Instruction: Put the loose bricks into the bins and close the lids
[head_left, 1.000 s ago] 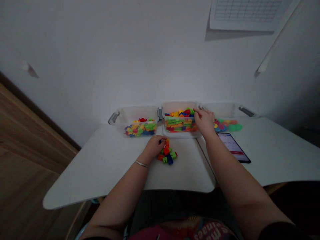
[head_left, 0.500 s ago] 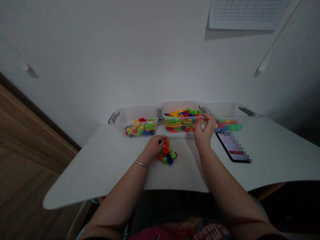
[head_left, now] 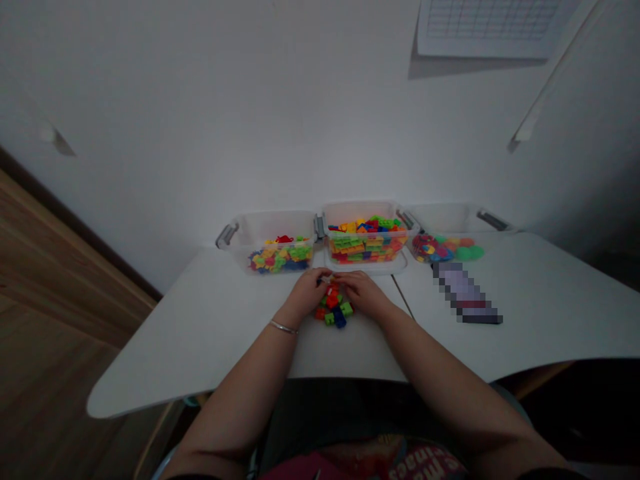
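Observation:
Toy building blocks (head_left: 331,301), a small cluster in red, orange, green and blue, lie on the white table (head_left: 240,333) between my two hands. My left hand (head_left: 306,295) is closed on the far left side of the cluster, thumb and fingers gripping the blocks. From the right, my right hand (head_left: 365,295) reaches over with curved fingers closed on the cluster's far end, the fingertips meeting those of the left. The fingers hide the pieces at that end.
Behind my hands stands a clear bin of stacked blocks (head_left: 367,247), its lid edge beneath. A left bin (head_left: 280,227) holds mixed pieces; a right bin (head_left: 445,217) holds round coloured pieces. A phone (head_left: 467,293) lies at right. The wall rises behind.
My right hand has left the middle bin's front right corner and come down left to the block cluster. The left hand has stayed in place on it.

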The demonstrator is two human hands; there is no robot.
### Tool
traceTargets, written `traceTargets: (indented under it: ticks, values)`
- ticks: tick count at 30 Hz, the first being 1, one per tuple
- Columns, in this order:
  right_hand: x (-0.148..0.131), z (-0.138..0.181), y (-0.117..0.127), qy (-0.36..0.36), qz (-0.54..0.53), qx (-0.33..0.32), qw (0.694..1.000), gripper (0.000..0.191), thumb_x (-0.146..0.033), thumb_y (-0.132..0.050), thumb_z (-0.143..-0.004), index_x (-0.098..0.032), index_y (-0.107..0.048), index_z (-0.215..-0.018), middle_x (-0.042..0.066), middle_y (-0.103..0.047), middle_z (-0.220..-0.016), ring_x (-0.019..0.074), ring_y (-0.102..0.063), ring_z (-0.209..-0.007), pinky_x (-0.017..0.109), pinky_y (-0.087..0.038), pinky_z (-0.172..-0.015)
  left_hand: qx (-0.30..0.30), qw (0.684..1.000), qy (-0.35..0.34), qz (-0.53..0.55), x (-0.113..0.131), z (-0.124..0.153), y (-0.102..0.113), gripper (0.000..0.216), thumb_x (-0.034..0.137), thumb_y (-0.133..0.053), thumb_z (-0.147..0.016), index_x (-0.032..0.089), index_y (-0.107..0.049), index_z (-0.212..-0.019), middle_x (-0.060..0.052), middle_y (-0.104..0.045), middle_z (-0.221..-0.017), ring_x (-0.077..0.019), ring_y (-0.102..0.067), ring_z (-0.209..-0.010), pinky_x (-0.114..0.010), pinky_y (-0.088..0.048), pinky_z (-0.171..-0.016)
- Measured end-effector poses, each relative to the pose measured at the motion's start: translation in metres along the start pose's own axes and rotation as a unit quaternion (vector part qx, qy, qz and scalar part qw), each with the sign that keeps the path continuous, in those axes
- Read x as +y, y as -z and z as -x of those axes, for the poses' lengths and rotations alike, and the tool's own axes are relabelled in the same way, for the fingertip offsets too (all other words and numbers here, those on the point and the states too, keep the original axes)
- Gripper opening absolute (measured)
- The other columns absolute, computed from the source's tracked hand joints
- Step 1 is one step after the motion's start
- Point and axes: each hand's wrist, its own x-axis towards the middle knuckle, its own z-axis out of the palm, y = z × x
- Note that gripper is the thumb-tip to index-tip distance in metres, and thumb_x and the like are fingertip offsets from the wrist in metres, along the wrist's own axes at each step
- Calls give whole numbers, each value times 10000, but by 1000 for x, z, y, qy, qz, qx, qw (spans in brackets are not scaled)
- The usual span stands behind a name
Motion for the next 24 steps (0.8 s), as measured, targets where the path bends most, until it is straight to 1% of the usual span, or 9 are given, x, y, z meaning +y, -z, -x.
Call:
traceTargets:
  ticks: [3, 5, 8, 10, 12, 15, 19, 21, 24]
  values:
    - [-6, 2, 6, -25, 41, -2, 999, 367, -90, -498, -815, -206, -691, -1105, 75, -693, -1164, 215, -583, -1085, 415, -429, -987, 10, 1000, 7, -17, -3, -1, 0, 391, 60, -475, -757, 141, -664, -1090, -97, -700, -1123, -201, -628, -1067, -345, -473, -1003]
    - [-8, 3, 11, -58, 79, 9, 995, 348, -101, -514, -807, -180, -693, -1095, 88, -703, -1115, 233, -578, -1051, 409, -436, -972, 13, 1000, 12, -24, -4, -1, 1, 387, 69, -478, -760, 147, -669, -1088, -93, -704, -1110, -205, -631, -1057, -347, -478, -992]
    - [-9, 4, 15, -92, 110, 32, 989, 337, -101, -519, -796, -179, -691, -1076, 85, -699, -1073, 241, -567, -1037, 403, -432, -972, 17, 999, 19, -28, -5, -1, 1, 379, 81, -482, -765, 160, -673, -1083, -85, -707, -1103, -203, -638, -1035, -345, -490, -972]
    - [-9, 3, 15, -88, 106, 48, 989, 368, -90, -507, -799, -186, -672, -1114, 82, -683, -1114, 234, -560, -1062, 398, -424, -989, 20, 999, 22, -30, -5, -1, 1, 371, 89, -482, -770, 159, -676, -1078, -86, -706, -1104, -201, -640, -1031, -340, -492, -967]
    - [-8, 2, 13, -63, 92, 47, 993, 415, -73, -476, -817, -196, -647, -1175, 72, -668, -1178, 218, -549, -1097, 390, -418, -1008, 24, 999, 22, -33, -6, -1, 1, 364, 100, -479, -777, 156, -679, -1076, -89, -707, -1106, -203, -639, -1036, -341, -487, -975]
    - [-7, -2, 9, -13, 68, 10, 998, 499, -31, -416, -836, -216, -606, -1259, 38, -633, -1278, 191, -525, -1138, 366, -419, -1022, 30, 999, 18, -40, -8, -1, 1, 361, 112, -468, -790, 148, -677, -1082, -97, -706, -1110, -210, -634, -1047, -353, -474, -993]
    - [-3, -4, 4, 5, 64, -24, 998, 566, 13, -432, -790, -200, -592, -1289, 35, -637, -1279, 198, -523, -1126, 353, -442, -996, 29, 999, 21, -41, -9, -2, 0, 359, 108, -468, -788, 142, -675, -1080, -100, -704, -1112, -206, -633, -1048, -353, -466, -1003]
    - [-2, -3, 4, 5, 74, -27, 997, 547, 12, -459, -777, -210, -628, -1247, 33, -664, -1235, 207, -528, -1113, 361, -447, -989, 26, 999, 23, -38, -9, -2, 0, 362, 101, -470, -784, 144, -677, -1077, -98, -707, -1102, -203, -637, -1037, -350, -474, -993]
    - [-6, 1, 9, -24, 106, -6, 994, 402, -66, -501, -830, -231, -687, -1146, 41, -702, -1152, 228, -547, -1064, 391, -455, -970, 23, 999, 21, -30, -8, -2, -1, 359, 96, -475, -781, 150, -681, -1069, -94, -708, -1090, -202, -639, -1027, -346, -488, -972]
